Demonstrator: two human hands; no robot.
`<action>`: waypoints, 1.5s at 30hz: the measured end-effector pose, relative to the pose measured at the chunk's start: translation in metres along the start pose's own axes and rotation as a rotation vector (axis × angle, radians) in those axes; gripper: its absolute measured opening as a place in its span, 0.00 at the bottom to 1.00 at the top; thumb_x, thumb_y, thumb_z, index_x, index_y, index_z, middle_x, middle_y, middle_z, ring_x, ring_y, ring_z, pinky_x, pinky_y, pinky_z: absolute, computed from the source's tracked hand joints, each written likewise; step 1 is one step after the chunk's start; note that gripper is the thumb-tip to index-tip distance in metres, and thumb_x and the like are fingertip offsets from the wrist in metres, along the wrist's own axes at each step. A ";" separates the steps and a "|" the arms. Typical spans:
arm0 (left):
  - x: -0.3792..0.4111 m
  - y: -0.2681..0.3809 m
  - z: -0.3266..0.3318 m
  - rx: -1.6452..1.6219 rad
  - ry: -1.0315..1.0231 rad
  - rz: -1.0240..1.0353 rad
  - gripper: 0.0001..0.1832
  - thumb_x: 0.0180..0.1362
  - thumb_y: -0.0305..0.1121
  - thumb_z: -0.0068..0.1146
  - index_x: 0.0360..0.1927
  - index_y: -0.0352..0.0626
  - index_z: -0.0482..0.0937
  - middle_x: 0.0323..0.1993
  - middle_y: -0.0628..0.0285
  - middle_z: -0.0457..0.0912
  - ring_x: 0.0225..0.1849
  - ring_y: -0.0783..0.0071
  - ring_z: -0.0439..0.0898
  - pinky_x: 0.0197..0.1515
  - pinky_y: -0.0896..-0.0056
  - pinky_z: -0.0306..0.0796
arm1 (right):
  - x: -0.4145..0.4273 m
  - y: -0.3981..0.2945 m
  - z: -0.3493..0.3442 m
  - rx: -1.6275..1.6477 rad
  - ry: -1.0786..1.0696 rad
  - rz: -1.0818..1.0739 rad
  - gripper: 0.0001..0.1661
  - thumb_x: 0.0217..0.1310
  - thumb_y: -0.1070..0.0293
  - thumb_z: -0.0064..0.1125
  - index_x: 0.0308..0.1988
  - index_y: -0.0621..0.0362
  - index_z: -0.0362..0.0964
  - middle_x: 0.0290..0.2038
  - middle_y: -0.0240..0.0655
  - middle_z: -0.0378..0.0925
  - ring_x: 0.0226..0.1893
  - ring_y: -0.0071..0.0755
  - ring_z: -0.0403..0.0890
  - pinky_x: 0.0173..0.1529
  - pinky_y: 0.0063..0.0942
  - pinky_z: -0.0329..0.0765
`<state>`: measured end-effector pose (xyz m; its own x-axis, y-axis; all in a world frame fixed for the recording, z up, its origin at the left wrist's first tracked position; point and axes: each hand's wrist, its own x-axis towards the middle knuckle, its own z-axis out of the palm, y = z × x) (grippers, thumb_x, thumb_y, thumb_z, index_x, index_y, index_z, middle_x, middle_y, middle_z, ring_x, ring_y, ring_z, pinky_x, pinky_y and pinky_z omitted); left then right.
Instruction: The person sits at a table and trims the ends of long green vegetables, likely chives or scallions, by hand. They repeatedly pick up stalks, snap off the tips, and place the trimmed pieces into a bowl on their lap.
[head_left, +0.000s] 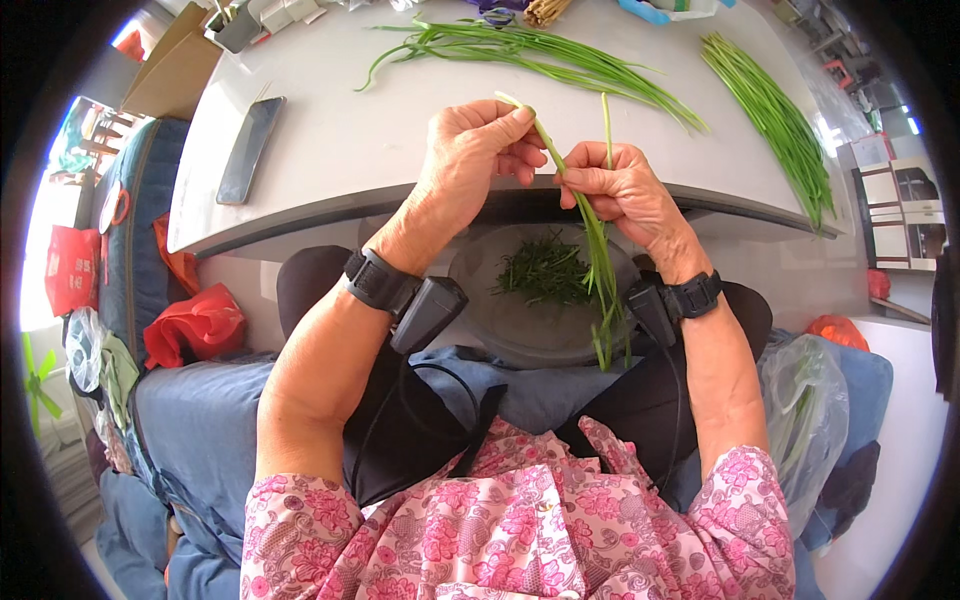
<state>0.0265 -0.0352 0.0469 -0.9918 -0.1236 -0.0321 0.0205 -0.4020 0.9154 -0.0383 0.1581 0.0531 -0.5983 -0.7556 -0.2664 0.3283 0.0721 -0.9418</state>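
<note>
Between thumb and fingers, my left hand (484, 142) pinches the pale upper end of a green leafy stalk (553, 154), likely a garlic chive. My right hand (619, 184) grips several stalks lower down; one pale end sticks up above its fingers, and the green leaves (600, 277) hang over a round grey basin (517, 330). Dark green trimmings (544, 270) lie in that basin, beneath the hands. On the white table, a loose bunch of long green stalks (525, 52) lies beyond my hands, and a neater bunch (772, 120) lies at the right.
A smartphone (251, 150) lies on the table's left part. The table's dark front edge (337, 210) runs just beyond the basin. A red bag (196, 324) rests on the blue sofa at left; a clear plastic bag (806, 427) with green stalks is at right.
</note>
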 end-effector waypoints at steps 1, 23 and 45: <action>0.001 0.000 -0.001 -0.023 -0.007 0.002 0.13 0.64 0.34 0.54 0.34 0.31 0.78 0.28 0.56 0.82 0.27 0.75 0.80 0.27 0.77 0.75 | 0.000 0.001 -0.001 0.006 0.006 0.007 0.09 0.59 0.66 0.62 0.33 0.60 0.77 0.24 0.31 0.79 0.14 0.09 0.60 0.18 0.11 0.51; 0.007 -0.001 -0.010 0.054 -0.024 -0.038 0.07 0.61 0.31 0.57 0.32 0.36 0.79 0.24 0.65 0.79 0.21 0.83 0.74 0.23 0.82 0.67 | 0.003 0.011 0.003 0.127 -0.076 0.030 0.11 0.63 0.66 0.58 0.35 0.64 0.77 0.25 0.35 0.80 0.12 0.08 0.57 0.17 0.10 0.51; 0.001 -0.003 0.003 0.230 -0.181 -0.145 0.14 0.59 0.36 0.56 0.38 0.33 0.81 0.28 0.60 0.82 0.27 0.80 0.78 0.31 0.80 0.72 | 0.005 0.000 -0.023 0.244 0.119 -0.151 0.05 0.59 0.74 0.60 0.36 0.63 0.75 0.26 0.25 0.74 0.15 0.09 0.60 0.18 0.11 0.56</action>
<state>0.0253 -0.0317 0.0457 -0.9890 0.0918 -0.1157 -0.1311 -0.1853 0.9739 -0.0580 0.1687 0.0470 -0.7304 -0.6634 -0.1625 0.3863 -0.2050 -0.8993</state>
